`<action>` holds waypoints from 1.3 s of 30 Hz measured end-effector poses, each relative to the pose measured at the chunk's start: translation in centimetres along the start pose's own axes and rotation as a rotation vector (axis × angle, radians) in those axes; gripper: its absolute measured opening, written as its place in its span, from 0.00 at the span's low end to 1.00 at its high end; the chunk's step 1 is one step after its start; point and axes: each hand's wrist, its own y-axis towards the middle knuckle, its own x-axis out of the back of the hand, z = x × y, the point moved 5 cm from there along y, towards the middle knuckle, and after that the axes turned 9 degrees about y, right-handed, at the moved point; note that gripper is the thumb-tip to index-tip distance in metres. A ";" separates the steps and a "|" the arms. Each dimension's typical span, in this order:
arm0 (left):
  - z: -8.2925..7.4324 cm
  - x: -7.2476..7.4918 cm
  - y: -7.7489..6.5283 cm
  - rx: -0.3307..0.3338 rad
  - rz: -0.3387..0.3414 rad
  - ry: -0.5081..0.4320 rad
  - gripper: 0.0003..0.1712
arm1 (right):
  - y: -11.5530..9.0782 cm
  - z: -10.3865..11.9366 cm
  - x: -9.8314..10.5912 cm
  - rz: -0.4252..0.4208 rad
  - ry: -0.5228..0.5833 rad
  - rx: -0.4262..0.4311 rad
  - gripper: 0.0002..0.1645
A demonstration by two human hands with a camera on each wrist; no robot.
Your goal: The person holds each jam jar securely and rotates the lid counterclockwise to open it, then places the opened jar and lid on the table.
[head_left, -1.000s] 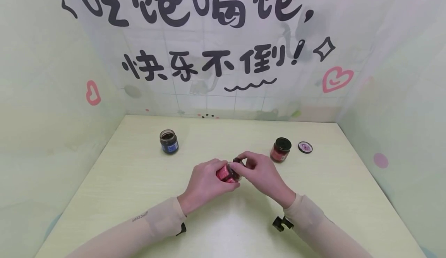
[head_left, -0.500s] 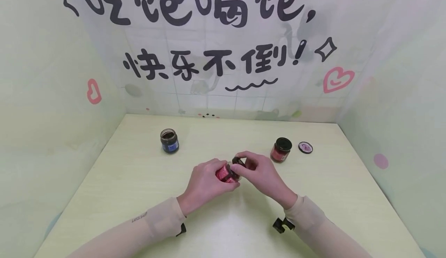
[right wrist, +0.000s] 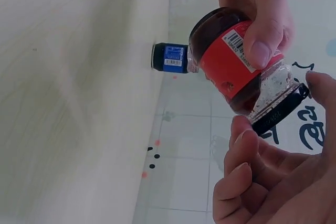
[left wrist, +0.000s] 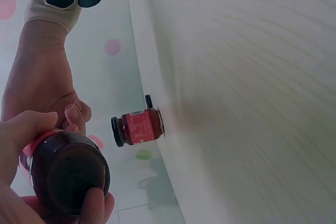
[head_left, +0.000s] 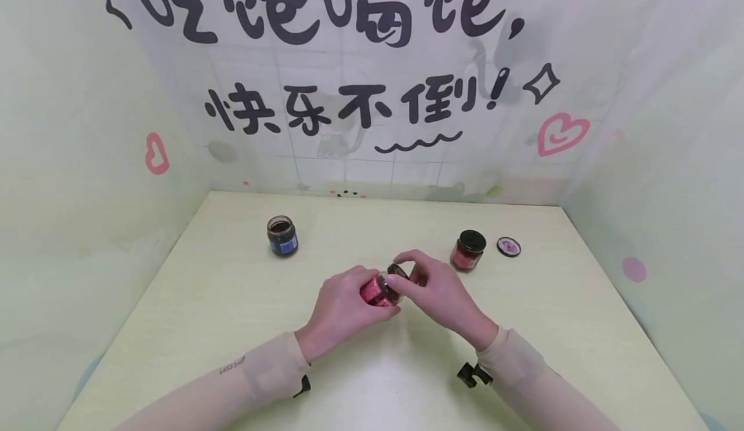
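A glass jar with a red label and dark contents lies tilted in my left hand, above the middle of the table. Its mouth points right, and the thumb presses near the label in the right wrist view. My right hand pinches a black lid at the jar's mouth, thumb on one edge and fingertips at the other. Clear glass with dark residue shows just below the lid. In the left wrist view the jar's dark base faces the camera, with left fingers curled round it.
An open blue-labelled jar of dark contents stands at the back left of the pale table. Toward the back right are a capped red-labelled jar and, beside it, a loose lid lying inside up. Printed walls enclose the table.
My right fingers have shifted slightly round the lid, and more of the lid's dark edge shows between them. The left hand and the jar have stayed in place.
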 end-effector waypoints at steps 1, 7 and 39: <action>0.0 0.0 0.0 -0.002 -0.002 0.002 0.21 | 0.0 0.1 0.2 -0.007 -0.016 -0.009 0.25; -0.3 0.2 -0.1 -0.006 -0.004 0.001 0.22 | 0.1 0.5 0.7 -0.031 -0.086 -0.026 0.25; -0.1 0.5 -0.7 -0.035 -0.040 0.018 0.24 | -0.1 1.0 -0.3 -0.002 -0.053 -0.005 0.22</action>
